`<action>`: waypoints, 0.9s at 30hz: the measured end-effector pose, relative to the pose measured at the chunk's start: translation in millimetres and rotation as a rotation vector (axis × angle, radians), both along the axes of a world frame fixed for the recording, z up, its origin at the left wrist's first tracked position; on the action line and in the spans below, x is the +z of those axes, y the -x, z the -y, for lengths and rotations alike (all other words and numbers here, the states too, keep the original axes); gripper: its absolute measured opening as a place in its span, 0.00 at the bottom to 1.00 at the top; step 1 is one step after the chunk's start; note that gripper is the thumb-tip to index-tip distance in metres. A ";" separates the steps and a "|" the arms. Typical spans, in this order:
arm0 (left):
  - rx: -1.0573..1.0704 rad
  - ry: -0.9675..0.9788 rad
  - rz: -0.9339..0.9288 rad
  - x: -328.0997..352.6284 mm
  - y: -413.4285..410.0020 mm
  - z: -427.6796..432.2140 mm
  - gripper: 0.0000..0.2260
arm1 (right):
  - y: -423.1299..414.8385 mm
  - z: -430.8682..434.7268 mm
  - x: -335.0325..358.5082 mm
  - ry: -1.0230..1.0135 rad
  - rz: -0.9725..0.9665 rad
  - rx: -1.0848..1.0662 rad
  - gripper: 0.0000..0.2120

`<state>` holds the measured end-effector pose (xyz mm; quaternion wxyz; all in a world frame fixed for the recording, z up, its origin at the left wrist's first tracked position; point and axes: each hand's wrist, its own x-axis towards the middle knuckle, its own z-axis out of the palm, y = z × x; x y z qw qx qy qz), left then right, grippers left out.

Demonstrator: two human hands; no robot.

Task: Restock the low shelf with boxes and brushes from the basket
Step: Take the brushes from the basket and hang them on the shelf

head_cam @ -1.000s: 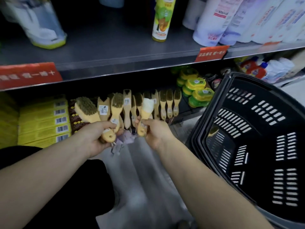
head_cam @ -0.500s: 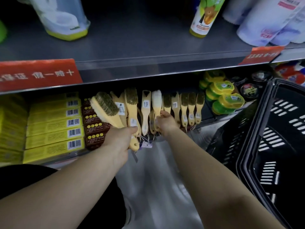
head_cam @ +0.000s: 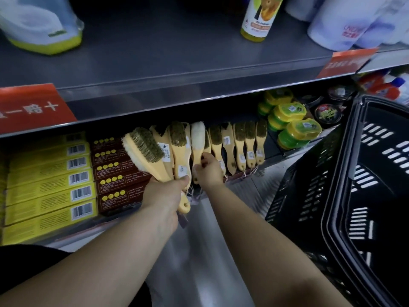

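Observation:
My left hand [head_cam: 166, 196] grips the handle of a large wooden brush [head_cam: 143, 151] with dark bristles, held up in front of the low shelf [head_cam: 254, 176]. My right hand [head_cam: 209, 168] pinches the handle of a white-bristled brush [head_cam: 197, 138] and holds it among a row of wooden brushes [head_cam: 239, 142] that stand on the low shelf. Yellow boxes [head_cam: 51, 185] and brown boxes [head_cam: 119, 171] are stacked on the shelf to the left. The black basket [head_cam: 345, 207] stands at the right; what lies inside it is hidden.
Yellow-green lidded tins [head_cam: 292, 129] and dark round tins [head_cam: 327, 114] sit on the low shelf to the right of the brushes. The upper shelf [head_cam: 177, 63] carries a yellow bottle [head_cam: 257, 18], white packs and red price tags, and overhangs the low shelf.
My right hand has carried the white-bristled brush forward into the row on the low shelf. My left hand has stayed near the shelf front with its large brush. The view has moved closer.

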<state>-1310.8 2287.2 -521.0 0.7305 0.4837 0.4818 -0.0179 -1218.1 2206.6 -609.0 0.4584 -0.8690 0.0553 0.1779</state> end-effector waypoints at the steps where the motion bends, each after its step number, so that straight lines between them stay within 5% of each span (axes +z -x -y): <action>1: -0.011 -0.001 0.006 -0.4 -1.6 2.0 0.08 | 0.0 0.8 2.6 -0.008 0.000 -0.012 0.13; 6: -0.046 0.012 0.009 -6.7 -7.0 8.1 0.14 | 6.4 4.2 30.0 -0.096 0.047 -0.126 0.13; 13: -0.129 0.012 0.046 -15.8 -9.3 14.4 0.10 | 31.8 23.3 52.4 -0.502 -0.311 0.005 0.23; 17: -0.124 0.035 0.083 -11.7 -10.1 15.5 0.07 | 19.7 38.5 50.3 -0.689 -0.261 -0.081 0.07; 23: -0.017 -0.002 0.048 -7.6 -9.3 3.0 0.04 | -15.0 46.1 41.7 -0.450 -0.157 -0.216 0.18; 27: 0.000 -0.026 0.054 -3.9 -4.8 -1.3 0.03 | -24.9 37.0 27.1 -0.250 -0.075 -0.166 0.15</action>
